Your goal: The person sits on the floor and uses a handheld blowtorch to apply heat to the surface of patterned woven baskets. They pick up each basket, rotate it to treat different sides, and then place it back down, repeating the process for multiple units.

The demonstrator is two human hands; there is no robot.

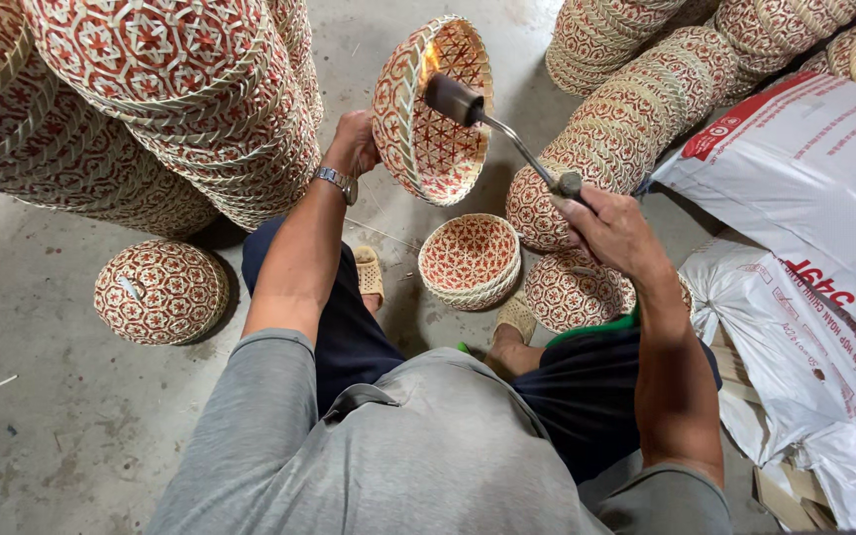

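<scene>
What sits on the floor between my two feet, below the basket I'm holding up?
An upright red-and-white woven basket sits on the concrete floor between the sandalled feet, below the raised basket, in the head view.

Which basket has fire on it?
The basket held up in the left hand. The torch in the right hand flames at its rim; the others lie on the floor or in stacks.

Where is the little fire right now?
The flame burns at the torch tip, top middle, licking the rim of the basket held up by the left hand.
</scene>
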